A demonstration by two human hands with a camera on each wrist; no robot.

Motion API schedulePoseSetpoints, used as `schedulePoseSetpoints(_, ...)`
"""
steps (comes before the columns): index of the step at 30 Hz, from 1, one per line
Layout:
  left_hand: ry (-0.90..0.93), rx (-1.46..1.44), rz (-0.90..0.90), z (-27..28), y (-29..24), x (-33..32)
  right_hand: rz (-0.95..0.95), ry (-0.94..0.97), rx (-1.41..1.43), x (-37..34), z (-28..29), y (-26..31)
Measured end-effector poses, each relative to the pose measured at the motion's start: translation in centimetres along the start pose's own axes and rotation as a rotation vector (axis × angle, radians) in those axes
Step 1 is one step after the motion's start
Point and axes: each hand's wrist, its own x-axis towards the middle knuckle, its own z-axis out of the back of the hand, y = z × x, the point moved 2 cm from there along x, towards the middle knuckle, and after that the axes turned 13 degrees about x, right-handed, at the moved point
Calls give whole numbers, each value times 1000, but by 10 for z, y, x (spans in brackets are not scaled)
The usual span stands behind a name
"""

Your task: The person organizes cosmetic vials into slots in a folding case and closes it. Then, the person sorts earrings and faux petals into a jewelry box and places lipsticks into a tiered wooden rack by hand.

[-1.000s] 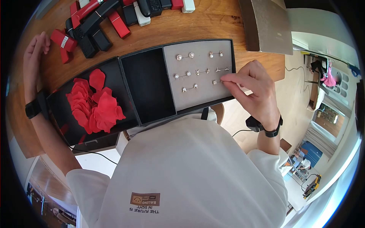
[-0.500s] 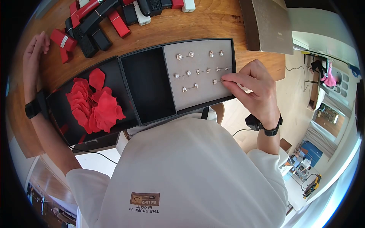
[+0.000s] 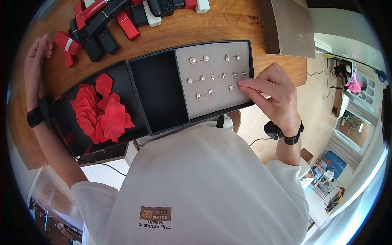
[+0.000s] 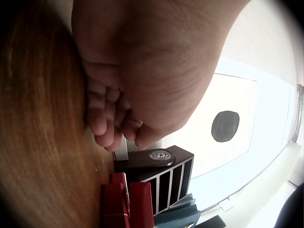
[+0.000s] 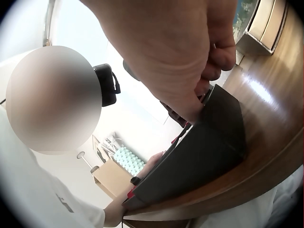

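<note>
My right hand (image 3: 275, 96) is at the right edge of an open black jewelry box (image 3: 220, 115). Its thumb and index finger pinch an earring, hidden by the fingertips, against the grey pad (image 3: 214, 104). The mate of that earring, a small square stud (image 3: 231, 87), shows just left of the fingertips. Several pairs of pearl and sparkling earrings (image 3: 193, 61) sit in rows on this pad. My left hand (image 3: 37, 55) rests on the table at the far left, fingers loosely curled and holding nothing, beside a red box (image 3: 67, 42).
Red artificial petals (image 3: 104, 112) lie in the box's left section, beside a bare black compartment (image 3: 159, 90). Red, black and white lipstick tubes and cases (image 3: 106, 18) crowd the back left of the wooden table (image 3: 224, 24). A brown box (image 3: 288, 28) stands at the back right.
Almost nothing differs: the right hand stays at the pad's right edge with its fingertips pinched, shifting only very slightly. My left hand has not moved.
</note>
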Motion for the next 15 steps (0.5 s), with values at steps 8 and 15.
schedulePoseSetpoints(8,5,-10,4,1,0,0,89,-6,-47,-1,3,3)
schedulePoseSetpoints(15,-17,13,10,0,-2,0,121,2,-70,-3,4,8)
